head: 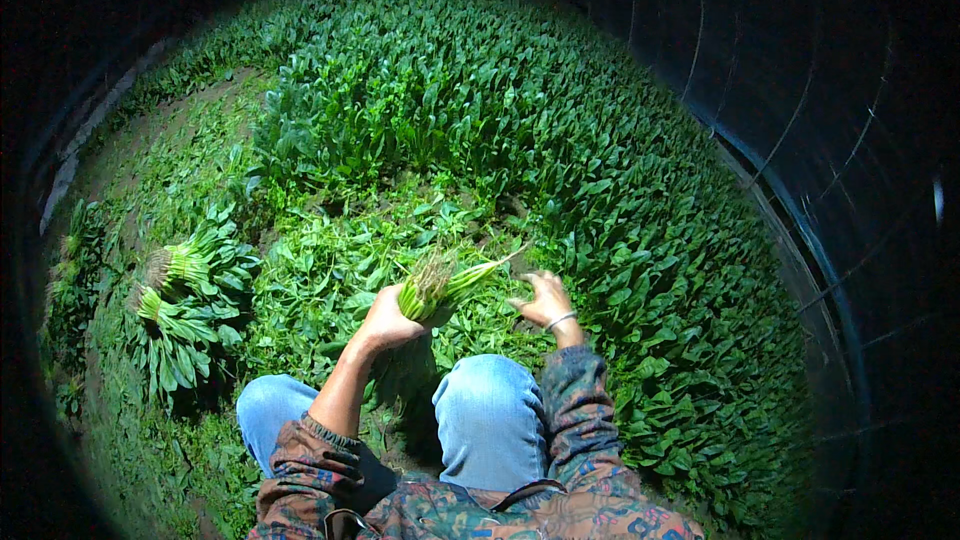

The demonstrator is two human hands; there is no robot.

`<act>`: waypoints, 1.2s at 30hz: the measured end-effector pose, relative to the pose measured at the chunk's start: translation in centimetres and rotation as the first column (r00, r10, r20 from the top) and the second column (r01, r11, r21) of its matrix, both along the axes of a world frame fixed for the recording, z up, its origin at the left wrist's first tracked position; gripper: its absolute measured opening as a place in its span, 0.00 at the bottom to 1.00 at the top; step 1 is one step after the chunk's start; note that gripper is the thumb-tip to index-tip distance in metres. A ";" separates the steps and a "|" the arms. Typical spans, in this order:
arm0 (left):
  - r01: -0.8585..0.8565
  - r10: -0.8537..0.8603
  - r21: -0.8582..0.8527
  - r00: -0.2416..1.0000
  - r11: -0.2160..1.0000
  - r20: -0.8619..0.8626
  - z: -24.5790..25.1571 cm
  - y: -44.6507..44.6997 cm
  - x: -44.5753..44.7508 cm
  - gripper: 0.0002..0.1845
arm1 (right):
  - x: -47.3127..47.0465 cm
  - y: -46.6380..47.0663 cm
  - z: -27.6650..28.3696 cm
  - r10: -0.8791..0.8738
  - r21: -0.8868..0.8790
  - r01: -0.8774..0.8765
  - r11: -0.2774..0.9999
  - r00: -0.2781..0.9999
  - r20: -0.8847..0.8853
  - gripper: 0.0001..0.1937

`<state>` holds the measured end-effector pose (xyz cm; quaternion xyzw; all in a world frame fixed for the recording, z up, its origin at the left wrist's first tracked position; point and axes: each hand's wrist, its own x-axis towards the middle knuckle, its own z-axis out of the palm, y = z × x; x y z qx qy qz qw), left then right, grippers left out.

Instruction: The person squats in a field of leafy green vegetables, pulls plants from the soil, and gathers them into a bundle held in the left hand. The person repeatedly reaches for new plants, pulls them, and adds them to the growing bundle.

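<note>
My left hand (395,321) is closed around a bunch of leafy greens (424,297), likely spinach, with pale roots and green stems pointing up and away from me. One stem with a long root sticks out of the bunch to the right. Right of that root tip is my right hand (546,301), its fingers spread and slightly curled, with nothing seen in it and a band on the wrist. The leaves of the held bunch are mostly hidden below the left hand.
Tied bunches of greens (186,264) lie on the ground at the left. A dense standing crop (465,82) fills the far side and the right. Loose leaves (322,277) cover the ground before my knees. A curved plastic sheet wall (795,210) with ribs borders the right.
</note>
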<state>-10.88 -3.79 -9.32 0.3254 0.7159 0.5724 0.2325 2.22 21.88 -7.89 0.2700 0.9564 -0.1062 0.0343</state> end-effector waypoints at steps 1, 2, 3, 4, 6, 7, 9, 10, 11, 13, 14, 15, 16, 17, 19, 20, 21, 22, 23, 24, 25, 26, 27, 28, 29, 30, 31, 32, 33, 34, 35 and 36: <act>0.014 -0.013 0.065 1.000 0.998 -0.013 0.0 0.1 0.2 0.23 | 0.2 -0.6 -0.1 0.035 -0.252 -0.109 0.962 0.959 -0.280 0.32; 0.031 -0.031 0.008 0.999 0.999 0.021 0.0 0.2 0.3 0.22 | 0.3 -1.1 -0.2 -0.121 -0.684 -0.185 0.705 0.920 -0.373 0.29; 0.070 -0.069 -0.036 0.997 0.997 0.029 0.0 0.4 0.4 0.22 | 0.1 -1.7 -0.3 -0.282 -0.934 -0.282 0.217 0.898 -0.337 0.26; 0.073 -0.074 -0.048 0.997 0.996 -0.005 -0.1 0.5 0.6 0.22 | -0.4 -2.6 -0.5 -0.349 -0.929 -0.241 0.280 0.876 -0.333 0.22; 0.072 -0.075 -0.052 0.995 0.996 -0.068 -0.2 0.7 0.7 0.22 | -1.2 -3.8 -0.8 -0.466 -0.889 -0.340 0.308 0.761 -0.452 0.12; 0.060 -0.064 -0.050 0.994 0.997 -0.083 -0.2 0.8 0.7 0.22 | -1.5 -3.9 -0.7 -0.527 -0.896 -0.351 0.274 0.724 -0.445 0.09; 0.044 -0.051 -0.065 0.993 0.997 -0.108 -0.4 0.6 0.5 0.23 | -1.3 -3.5 -0.5 -0.653 -0.936 -0.323 0.139 0.681 -0.332 0.06; 0.043 -0.052 -0.087 0.992 0.995 -0.115 -0.4 0.5 0.3 0.23 | -1.2 -3.1 -0.4 -0.714 -0.933 -0.345 0.100 0.629 -0.309 0.06; 0.046 -0.059 -0.089 0.988 0.995 -0.140 -0.3 0.4 0.1 0.23 | -0.8 -2.4 -0.1 -0.787 -0.891 -0.453 -0.021 0.557 -0.265 0.07; 0.012 -0.026 -0.204 0.998 0.979 -0.064 -0.2 0.2 -0.3 0.22 | 0.3 -1.0 0.6 -0.872 -0.872 -0.485 -0.070 0.454 -0.182 0.08; 0.006 -0.014 -0.161 0.999 0.987 -0.047 -0.1 0.1 -0.3 0.21 | 0.6 -1.0 0.7 -0.844 -0.929 -0.359 0.091 0.467 -0.263 0.10; -0.001 -0.004 -0.164 1.000 0.986 -0.031 -0.1 0.2 -0.4 0.21 | 1.0 -0.9 0.8 -0.842 -0.961 -0.275 0.032 0.511 -0.175 0.14; 0.025 -0.025 -0.088 1.000 0.996 0.006 0.1 0.2 -0.5 0.21 | 0.9 -1.3 0.7 -0.734 -0.941 -0.334 -0.046 0.651 -0.196 0.17; 0.028 -0.030 -0.107 0.999 0.994 -0.021 0.1 0.5 -0.5 0.21 | 0.9 -1.7 0.5 -0.649 -0.930 -0.356 -0.091 0.730 -0.216 0.20; 0.026 -0.036 -0.157 0.997 0.987 -0.062 0.3 0.5 -0.2 0.22 | 0.2 -3.3 0.0 -0.562 -0.913 -0.358 0.195 0.722 -0.403 0.19; 0.047 -0.055 -0.211 0.998 0.976 -0.033 0.3 0.7 -0.1 0.22 | 0.0 -3.5 -0.1 -0.562 -0.881 -0.363 0.305 0.678 -0.474 0.16; 0.052 -0.060 -0.193 0.998 0.980 -0.036 0.4 0.7 0.0 0.22 | -0.3 -3.7 -0.2 -0.507 -0.836 -0.424 0.348 0.666 -0.548 0.13; 0.053 -0.063 -0.180 0.997 0.982 -0.049 0.6 0.7 0.1 0.23 | -0.4 -3.7 -0.2 -0.508 -0.823 -0.407 0.397 0.649 -0.566 0.09; 0.062 -0.074 -0.171 0.995 0.983 -0.064 0.7 0.7 0.1 0.23 | -0.6 -3.7 -0.2 -0.487 -0.831 -0.366 0.420 0.682 -0.546 0.10; 0.061 -0.072 -0.153 0.995 0.986 -0.069 0.8 0.6 0.1 0.23 | -0.6 -3.6 -0.2 -0.447 -0.819 -0.382 0.429 0.698 -0.560 0.10; 0.044 -0.056 -0.164 0.996 0.985 -0.069 0.9 0.6 0.1 0.23 | -0.6 -3.4 -0.2 -0.430 -0.813 -0.397 0.426 0.702 -0.568 0.11; 0.039 -0.052 -0.188 0.996 0.981 -0.066 1.1 0.4 0.0 0.23 | -0.5 -3.3 -0.4 -0.395 -0.806 -0.404 0.433 0.718 -0.573 0.11; 0.031 -0.046 -0.236 0.997 0.971 -0.060 1.2 0.3 -0.1 0.23 | -0.5 -3.3 -0.5 -0.361 -0.786 -0.406 0.466 0.724 -0.588 0.11; 0.022 -0.044 -0.254 0.996 0.967 -0.080 1.3 0.2 -0.2 0.23 | -0.4 -3.3 -0.6 -0.350 -0.780 -0.397 0.483 0.729 -0.588 0.11; 0.030 -0.053 -0.259 0.995 0.965 -0.085 1.3 0.2 -0.2 0.23 | -0.3 -3.3 -0.8 -0.336 -0.781 -0.405 0.477 0.737 -0.587 0.11; 0.026 -0.054 -0.281 0.994 0.959 -0.093 1.3 0.2 -0.2 0.22 | -0.2 -3.3 -0.9 -0.344 -0.748 -0.421 0.514 0.698 -0.629 0.10; 0.024 -0.057 -0.292 0.993 0.956 -0.106 1.3 0.2 -0.3 0.22 | -0.1 -3.2 -1.0 -0.313 -0.670 -0.309 0.675 0.702 -0.639 0.10; 0.026 -0.050 -0.297 0.996 0.955 -0.074 1.3 0.2 -0.3 0.23 | 0.0 -3.1 -1.0 -0.275 -0.572 -0.226 0.788 0.703 -0.656 0.09; 0.030 -0.046 -0.292 0.998 0.956 -0.046 1.2 0.1 -0.4 0.23 | 0.1 -2.8 -0.9 -0.210 -0.448 -0.168 0.878 0.706 -0.677 0.09; 0.034 -0.041 -0.287 0.999 0.957 -0.019 1.0 0.1 -0.5 0.23 | 0.2 -2.5 -0.8 -0.099 -0.202 -0.085 0.976 0.651 -0.753 0.08; 0.048 -0.043 -0.283 0.999 0.958 0.023 0.9 0.0 -0.6 0.23 | 0.4 -2.1 -0.5 -0.128 -0.169 0.015 0.986 0.718 -0.684 0.12; 0.038 -0.031 -0.242 0.999 0.970 0.030 0.8 -0.1 -0.6 0.23 | 0.4 -2.0 -0.2 -0.038 -0.074 -0.016 0.997 0.744 -0.667 0.16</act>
